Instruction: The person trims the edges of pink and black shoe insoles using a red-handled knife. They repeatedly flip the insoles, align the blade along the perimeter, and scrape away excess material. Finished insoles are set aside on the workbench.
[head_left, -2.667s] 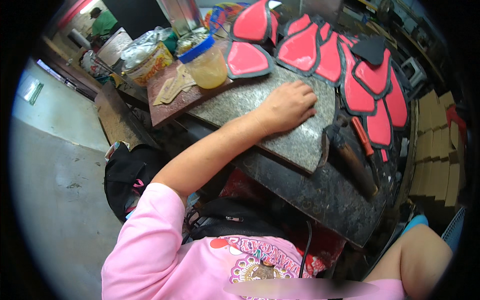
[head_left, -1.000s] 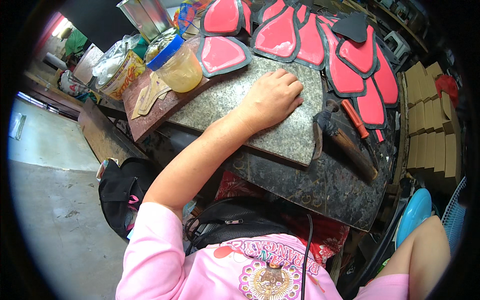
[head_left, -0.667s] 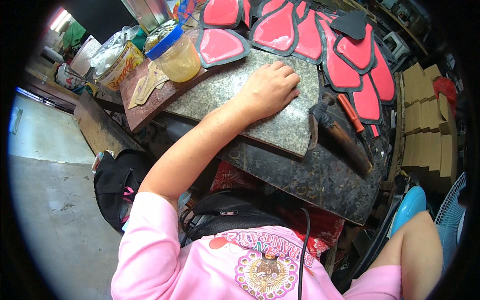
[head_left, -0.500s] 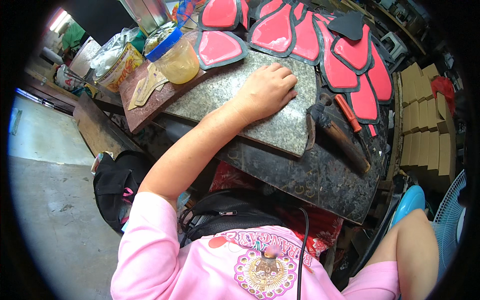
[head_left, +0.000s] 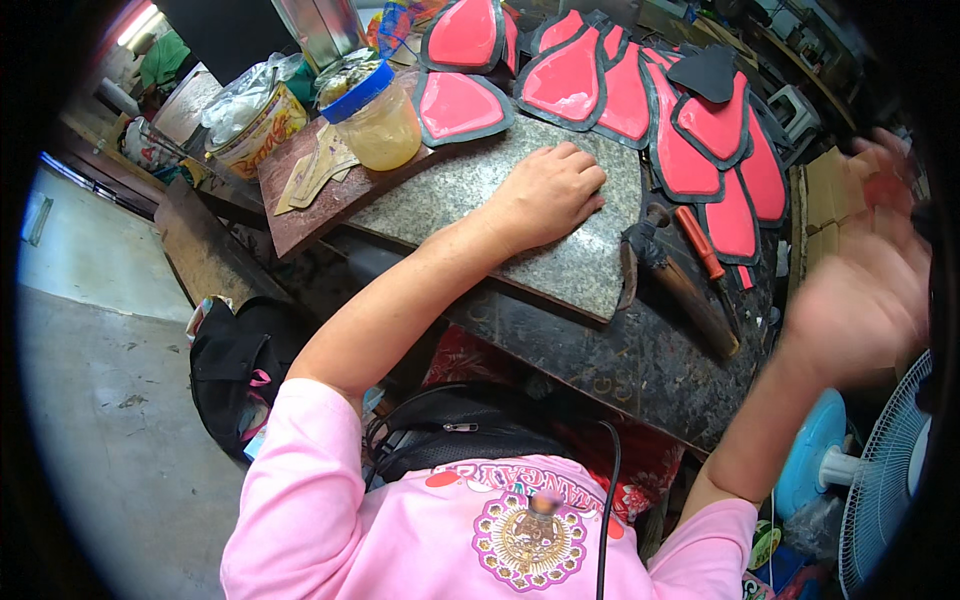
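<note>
My left hand (head_left: 550, 195) rests palm down on a speckled grey stone slab (head_left: 590, 255), its fingers curled under. Whatever may lie beneath those fingers is hidden. My right hand (head_left: 860, 290) is raised at the far right, off the bench, and motion smears its fingers. Right of the slab lie a hammer (head_left: 690, 300) with a worn wooden handle and dark wrapping near its head, and a red-handled screwdriver (head_left: 698, 243). Beyond the slab, several pink, black-edged teardrop pieces (head_left: 562, 88) overlap. One pink piece (head_left: 458, 105) touches the slab's far edge.
A blue-lidded jar (head_left: 375, 125) of yellowish stuff and tan pattern pieces (head_left: 315, 172) sit on a reddish-brown board (head_left: 290, 225). Left of them stands a yellow tub (head_left: 262, 130). Cardboard boxes (head_left: 825, 190) and a fan (head_left: 880, 470) are at right; a black bag (head_left: 235, 370) hangs at left.
My right arm has swung up from the lower right, bringing the right hand into view. My left hand stays on the slab. The whole view has shifted slightly.
</note>
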